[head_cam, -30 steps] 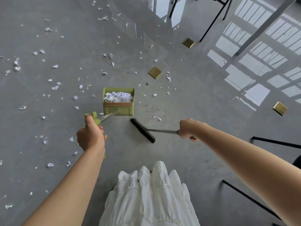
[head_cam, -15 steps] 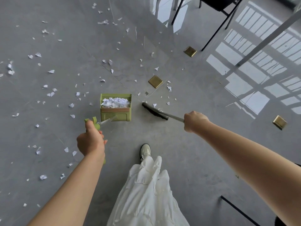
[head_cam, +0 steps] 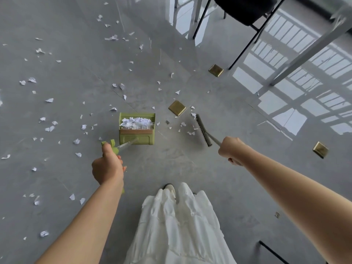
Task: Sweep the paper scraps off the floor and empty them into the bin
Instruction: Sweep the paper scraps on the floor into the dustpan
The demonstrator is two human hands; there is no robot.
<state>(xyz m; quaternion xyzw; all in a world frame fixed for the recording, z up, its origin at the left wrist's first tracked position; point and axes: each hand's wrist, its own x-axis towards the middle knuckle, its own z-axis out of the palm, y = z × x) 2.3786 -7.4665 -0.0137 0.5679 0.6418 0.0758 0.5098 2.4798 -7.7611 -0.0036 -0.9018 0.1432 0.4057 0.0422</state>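
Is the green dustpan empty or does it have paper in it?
Not empty: the green plastic dustpan holds a heap of white paper scraps.

There was one view only, from a wide-angle camera worn on the person's head, so no second view shared any of the scene. It looked forward and steeply down at the grey floor [head_cam: 190, 168] from standing height. Both forearms reached in from the bottom corners, the left hand [head_cam: 107, 167] and right hand [head_cam: 231, 150] sitting near the middle of the frame. A white skirt [head_cam: 179, 225] filled the bottom edge directly below the lens. Lines bent outward toward the borders, and chair legs [head_cam: 245, 46] slanted in from the top right corner.
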